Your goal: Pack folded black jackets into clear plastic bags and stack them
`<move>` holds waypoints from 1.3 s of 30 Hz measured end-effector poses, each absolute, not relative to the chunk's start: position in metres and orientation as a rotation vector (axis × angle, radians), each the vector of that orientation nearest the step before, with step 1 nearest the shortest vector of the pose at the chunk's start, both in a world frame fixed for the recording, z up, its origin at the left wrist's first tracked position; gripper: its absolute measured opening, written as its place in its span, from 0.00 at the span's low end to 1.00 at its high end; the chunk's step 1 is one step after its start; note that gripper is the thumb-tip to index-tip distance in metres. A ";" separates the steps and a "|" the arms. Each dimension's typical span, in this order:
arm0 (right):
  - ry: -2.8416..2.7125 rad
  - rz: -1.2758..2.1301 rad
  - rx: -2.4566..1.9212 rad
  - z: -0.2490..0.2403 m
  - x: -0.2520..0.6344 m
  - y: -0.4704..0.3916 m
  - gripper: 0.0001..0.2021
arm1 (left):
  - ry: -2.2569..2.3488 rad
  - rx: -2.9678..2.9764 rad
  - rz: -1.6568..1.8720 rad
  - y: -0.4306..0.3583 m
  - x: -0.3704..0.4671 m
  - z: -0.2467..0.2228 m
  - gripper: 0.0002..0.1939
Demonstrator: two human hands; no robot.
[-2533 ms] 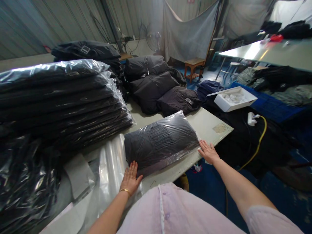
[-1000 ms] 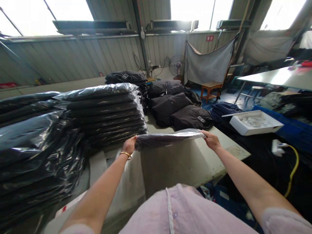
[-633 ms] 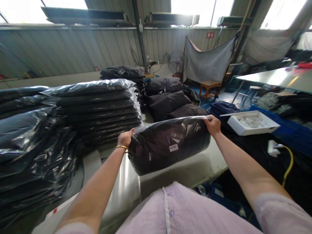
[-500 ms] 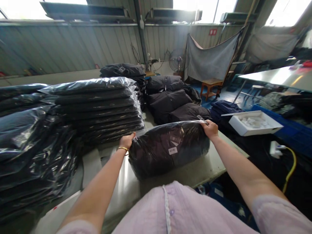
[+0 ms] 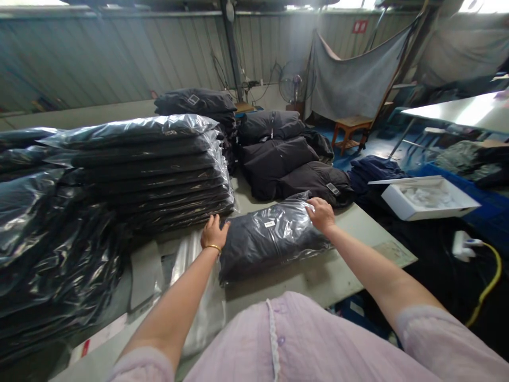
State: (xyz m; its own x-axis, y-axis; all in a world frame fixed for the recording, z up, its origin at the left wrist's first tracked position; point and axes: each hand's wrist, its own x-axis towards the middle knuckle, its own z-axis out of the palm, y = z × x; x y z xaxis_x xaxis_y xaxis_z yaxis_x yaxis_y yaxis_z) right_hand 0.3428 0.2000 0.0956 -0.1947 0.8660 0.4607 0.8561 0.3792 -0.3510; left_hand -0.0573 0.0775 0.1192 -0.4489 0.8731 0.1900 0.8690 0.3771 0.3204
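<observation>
A dark folded garment in a clear plastic bag (image 5: 274,239) lies flat on the table in front of me, a small white label showing near its middle. At the bag's left end is my left hand (image 5: 214,233), its fingers spread and touching or just over the plastic. My right hand (image 5: 321,215) rests on the bag's far right corner with the fingers stretched out over it. Neither hand grips the bag. Beside my left forearm, clear plastic bags (image 5: 199,307) lie on the table (image 5: 358,249).
Bagged dark garments form a tall stack (image 5: 159,170) at the left, with another stack (image 5: 51,254) nearer me. Unbagged black garments (image 5: 286,159) are heaped behind the bag. To the right are a white open box (image 5: 429,199) and a power strip (image 5: 465,246) with a yellow cord.
The bagged garment, held up by its top corners before, now lies down on the table. Both hands have loosened their pinch and rest at its ends. My view has tipped downward slightly.
</observation>
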 end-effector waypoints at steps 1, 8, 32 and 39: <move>-2.145 0.053 -1.458 0.090 0.335 0.198 0.18 | 2.568 1.708 0.515 0.079 -0.054 0.110 0.34; -2.623 0.098 -1.356 0.051 0.293 0.201 0.31 | 2.290 2.139 0.144 0.086 -0.020 0.052 0.39; -2.629 0.201 -1.445 -0.013 0.286 0.190 0.37 | 2.346 2.123 0.216 0.068 -0.013 -0.017 0.40; -2.634 0.171 -1.442 -0.013 0.285 0.191 0.37 | 2.332 2.127 0.251 0.068 -0.014 -0.020 0.39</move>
State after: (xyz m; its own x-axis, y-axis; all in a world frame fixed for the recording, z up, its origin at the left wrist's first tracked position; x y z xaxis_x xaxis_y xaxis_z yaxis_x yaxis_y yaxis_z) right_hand 0.2855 0.1906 -0.0126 -0.5336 0.8434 0.0625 0.8283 0.5361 -0.1627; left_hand -0.0137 0.0683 -0.0205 -0.0974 0.9874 0.1249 0.9914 0.0852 0.0998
